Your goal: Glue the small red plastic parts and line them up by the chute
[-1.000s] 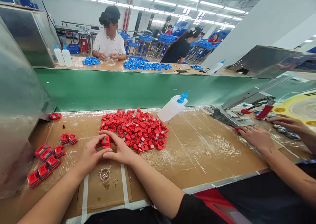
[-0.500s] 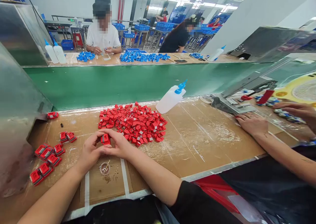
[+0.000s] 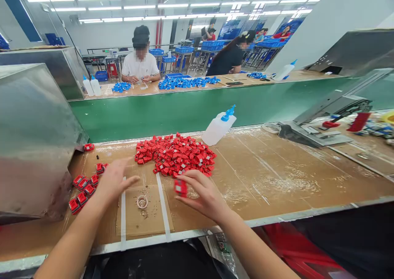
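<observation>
Right hand (image 3: 203,192) pinches one red part (image 3: 180,187), thumb below, fingers above; part a bit blurred, just on the near side of the red pile (image 3: 175,156). Left hand (image 3: 113,179) open, thumb apart from blurred fingers, nothing seen in it, left of the pile. Between the hands, nearer: small round cup (image 3: 142,202) on a brown sheet (image 3: 147,225), white tape strips (image 3: 163,207) running left and right of the cup. Left of the left hand, a loose group of red parts with grey edges (image 3: 82,197); one more single part (image 3: 89,147) farther off by the metal box (image 3: 33,143). Bottle (image 3: 218,129), blue nozzle, leans right at the pile's far right. Metal tool (image 3: 310,136) far right on the desk (image 3: 246,184). Beyond the green panel (image 3: 147,121), blue parts (image 3: 187,83) and a person in white (image 3: 140,65).
</observation>
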A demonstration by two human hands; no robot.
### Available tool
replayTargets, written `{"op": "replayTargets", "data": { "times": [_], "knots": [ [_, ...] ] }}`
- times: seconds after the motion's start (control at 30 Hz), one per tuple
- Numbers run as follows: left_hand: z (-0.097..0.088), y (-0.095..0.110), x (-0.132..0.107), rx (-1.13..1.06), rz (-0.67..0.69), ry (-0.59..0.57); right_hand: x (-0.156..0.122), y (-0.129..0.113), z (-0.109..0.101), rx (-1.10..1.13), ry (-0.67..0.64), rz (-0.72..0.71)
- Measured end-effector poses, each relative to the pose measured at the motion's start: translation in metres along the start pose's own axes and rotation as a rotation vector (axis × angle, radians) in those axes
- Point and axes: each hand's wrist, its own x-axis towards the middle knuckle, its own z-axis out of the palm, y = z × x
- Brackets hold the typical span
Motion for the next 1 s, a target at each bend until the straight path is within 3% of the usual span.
{"op": "replayTargets", "data": {
  "times": [0.07, 0.17, 0.23, 0.3, 0.37, 0.43, 0.47, 0.57, 0.67, 0.77, 1.0],
  "knots": [
    [-0.015, -0.032, -0.004, 0.407, -0.059, 0.141, -0.052, 0.029, -0.022, -0.137, -0.003, 0.212],
    [-0.027, -0.068, -0.008, 0.730, -0.112, 0.081, -0.114, 0.089, -0.052, -0.347, -0.061, 0.483],
    [-0.030, -0.072, -0.006, 0.792, -0.122, 0.007, -0.129, 0.120, -0.068, -0.510, -0.051, 0.631],
    [-0.029, -0.062, 0.000, 0.770, -0.110, 0.014, -0.116, 0.131, -0.076, -0.695, 0.051, 0.740],
    [-0.021, -0.045, 0.008, 0.612, -0.092, 0.042, -0.081, 0.119, -0.071, -0.766, 0.182, 0.759],
    [-0.007, -0.027, 0.016, 0.285, -0.131, 0.018, -0.035, 0.086, -0.051, -0.565, 0.169, 0.645],
    [0.002, -0.020, 0.018, 0.092, -0.169, -0.010, -0.012, 0.065, -0.036, -0.394, 0.065, 0.570],
    [0.032, -0.008, 0.020, -0.418, -0.265, -0.043, 0.039, 0.000, 0.017, -0.006, -0.441, 0.354],
    [0.053, -0.009, 0.017, -0.687, -0.276, -0.010, 0.059, -0.040, 0.059, 0.030, -0.657, 0.184],
    [0.060, -0.017, 0.013, -0.760, -0.306, -0.027, 0.064, -0.049, 0.077, 0.015, -0.715, 0.075],
    [0.063, -0.025, 0.013, -0.784, -0.334, -0.072, 0.072, -0.047, 0.073, 0.116, -0.737, 0.055]
  ]
}}
